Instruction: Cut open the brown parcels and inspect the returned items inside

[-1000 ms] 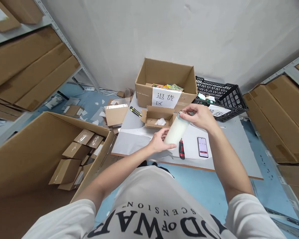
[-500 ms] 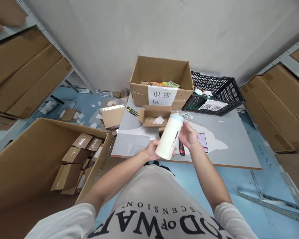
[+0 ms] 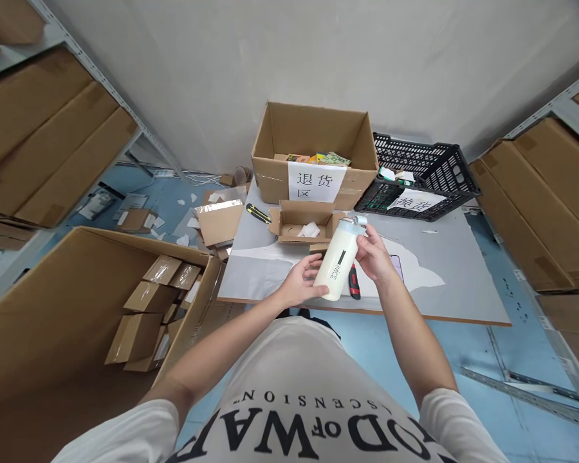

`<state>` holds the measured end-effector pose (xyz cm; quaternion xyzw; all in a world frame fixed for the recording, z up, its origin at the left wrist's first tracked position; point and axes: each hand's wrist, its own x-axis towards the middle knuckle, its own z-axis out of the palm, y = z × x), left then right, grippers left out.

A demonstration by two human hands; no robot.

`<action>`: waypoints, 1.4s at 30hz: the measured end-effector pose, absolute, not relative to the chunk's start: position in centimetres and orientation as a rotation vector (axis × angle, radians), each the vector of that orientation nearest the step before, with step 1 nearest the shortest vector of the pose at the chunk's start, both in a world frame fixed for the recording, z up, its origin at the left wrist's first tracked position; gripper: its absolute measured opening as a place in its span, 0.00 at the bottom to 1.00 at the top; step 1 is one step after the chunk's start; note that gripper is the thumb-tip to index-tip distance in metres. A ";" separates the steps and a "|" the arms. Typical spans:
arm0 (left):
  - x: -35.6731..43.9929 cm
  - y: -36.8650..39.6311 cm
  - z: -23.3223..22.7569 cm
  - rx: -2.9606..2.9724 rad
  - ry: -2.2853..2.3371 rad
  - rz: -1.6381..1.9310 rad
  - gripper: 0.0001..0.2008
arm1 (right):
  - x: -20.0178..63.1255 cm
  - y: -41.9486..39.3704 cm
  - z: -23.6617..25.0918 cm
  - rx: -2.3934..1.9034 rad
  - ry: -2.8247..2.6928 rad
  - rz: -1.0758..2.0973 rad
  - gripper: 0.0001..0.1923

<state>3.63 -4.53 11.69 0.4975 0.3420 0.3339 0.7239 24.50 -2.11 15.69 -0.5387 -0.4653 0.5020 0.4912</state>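
A cream water bottle (image 3: 340,260) with a pale blue lid and loop is tilted in front of me, above the table's near edge. My right hand (image 3: 375,257) grips it near the lid. Around its lower left side is my left hand (image 3: 299,283), the thumb against the front near the base and the fingertips partly behind the bottle. Just beyond the bottle stands a small open carton (image 3: 302,230) with white paper inside. A red and black box cutter (image 3: 354,281) lies beside the bottle, and a phone (image 3: 396,265) is partly covered by my right hand.
At the table's back stand a large labelled cardboard box (image 3: 275,183) and a black plastic crate (image 3: 456,173). A yellow and black cutter (image 3: 258,213) lies at the left. A big carton (image 3: 91,241) of small boxes is on my left; shelves flank both sides.
The bottle has turned, bringing its lettering to face me more, and has shifted slightly right. My right hand has closed near the lid; my left has moved from under the base to its side.
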 end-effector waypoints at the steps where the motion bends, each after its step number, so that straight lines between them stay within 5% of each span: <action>1: 3.6 -4.9 11.7 1.177 0.824 0.762 0.50 | 24.6 -2.0 15.7 -1.298 -1.102 1.223 0.35; 8: 5.0 -6.8 10.7 1.417 1.118 0.859 0.41 | 23.9 -1.4 15.7 -1.275 -0.855 1.282 0.29; 15: 5.0 -6.1 9.6 1.249 0.948 0.999 0.36 | 24.2 -1.6 16.0 -1.222 -0.903 1.293 0.28; 29: 4.2 -6.0 12.3 0.396 0.299 0.637 0.34 | 25.2 -1.6 17.8 -0.910 -1.086 1.340 0.42; 35: 4.2 -6.0 10.9 0.276 0.307 0.570 0.33 | 25.3 -1.2 17.2 -0.879 -1.052 1.354 0.32; 42: 4.2 -6.2 10.2 0.547 0.595 0.889 0.33 | 26.1 -0.7 16.8 -1.046 -1.000 1.267 0.27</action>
